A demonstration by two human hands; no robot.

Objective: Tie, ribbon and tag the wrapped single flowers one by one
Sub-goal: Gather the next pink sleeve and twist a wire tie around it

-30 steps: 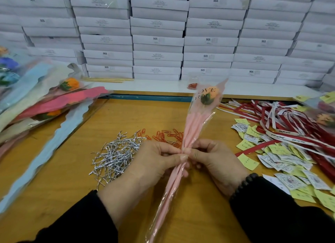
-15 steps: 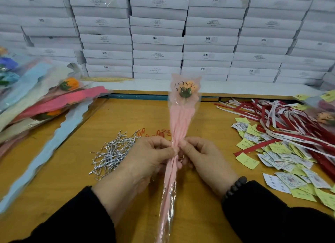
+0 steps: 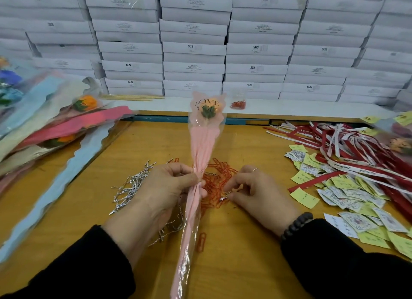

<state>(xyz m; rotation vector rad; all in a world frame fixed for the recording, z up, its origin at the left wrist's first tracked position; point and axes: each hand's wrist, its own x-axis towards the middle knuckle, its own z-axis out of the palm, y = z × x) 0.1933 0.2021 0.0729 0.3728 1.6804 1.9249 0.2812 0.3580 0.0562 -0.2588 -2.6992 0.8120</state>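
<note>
The left hand [image 3: 169, 187] is holding the wrapped flower [image 3: 201, 156] upright at the table's centre, grip closed round its gathered neck. The right hand [image 3: 252, 191], at three o'clock from it, is pinching something small among the red clips [image 3: 219, 182]; probably the fastening step, with ribbon and tag to follow

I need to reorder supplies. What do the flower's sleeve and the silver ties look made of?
The flower's sleeve looks like clear glossy plastic film over matte pink paper: glare streaks and a see-through edge show it. The silver ties look like metallic foil-covered wire, shiny and kinked; the core cannot be seen. The left hand grips the sleeve.
</note>
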